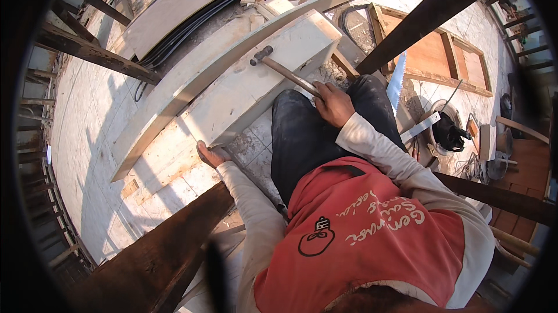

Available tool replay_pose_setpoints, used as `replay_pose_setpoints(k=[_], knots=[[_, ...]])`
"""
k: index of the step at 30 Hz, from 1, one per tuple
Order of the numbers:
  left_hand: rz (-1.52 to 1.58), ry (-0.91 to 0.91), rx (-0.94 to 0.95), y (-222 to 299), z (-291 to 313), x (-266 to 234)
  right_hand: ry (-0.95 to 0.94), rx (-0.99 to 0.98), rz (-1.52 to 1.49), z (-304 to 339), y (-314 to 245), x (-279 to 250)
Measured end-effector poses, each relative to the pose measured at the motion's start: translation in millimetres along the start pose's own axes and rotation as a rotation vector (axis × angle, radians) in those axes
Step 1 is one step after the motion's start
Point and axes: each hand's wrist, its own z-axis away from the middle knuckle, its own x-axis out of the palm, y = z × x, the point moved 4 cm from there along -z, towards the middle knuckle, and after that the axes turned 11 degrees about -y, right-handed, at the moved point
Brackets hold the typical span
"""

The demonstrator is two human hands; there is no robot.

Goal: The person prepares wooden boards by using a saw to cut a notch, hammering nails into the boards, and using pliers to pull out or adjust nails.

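A long pale wooden box (256, 83) lies slantwise in front of my knees. My right hand (335, 104) is closed round the end of the wooden handle of a hammer (286, 72). The hammer's dark metal head is over the top face of the box, near its far long edge; whether it touches cannot be made out. At the box's near left corner, my left hand (214, 155) holds the end, its thumb up against the edge and its other fingers mostly hidden. Just beyond the box runs a long curved wooden board (192, 80), standing on edge.
A dark post (430, 19) slants down close to my right knee, with a handsaw (396, 83) beside it. Further right are a framed wooden panel (447, 51) and a bucket (444, 130) of tools. A dark beam (157, 249) crosses at lower left. Black cables (189, 31) run behind the board.
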Motion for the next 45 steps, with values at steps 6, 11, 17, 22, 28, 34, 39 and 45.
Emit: replay_pose_setpoints(k=[6, 11, 17, 22, 28, 34, 39, 45], knots=[[-0.299, 0.031, -0.075, 8, 13, 34, -0.037, 0.097, -0.187, 42, 60, -15], [-0.404, 0.124, -0.015, 24, 11, 2, -0.134, 0.279, -0.745, 138, 83, -111], [-0.856, 0.273, 0.186, 29, -2, 18, -0.215, 0.541, -0.59, 325, 156, -113], [-0.897, 0.045, 0.234, 52, 2, 108, -0.319, 0.943, -0.109, 399, 194, 18], [-0.927, -0.137, 0.334, 62, 17, 177, 0.168, 1.458, -0.272, 415, 214, 91], [-0.931, -0.304, 0.409, 48, 36, 206, 0.272, 1.572, -0.292, 406, 219, 87], [-0.924, -0.376, 0.324, 45, 64, 229, 0.267, 1.584, -0.296, 413, 223, 83], [-0.947, -0.479, 0.295, 49, 66, 230, 0.588, 1.505, -1.055, 441, 212, 87]])
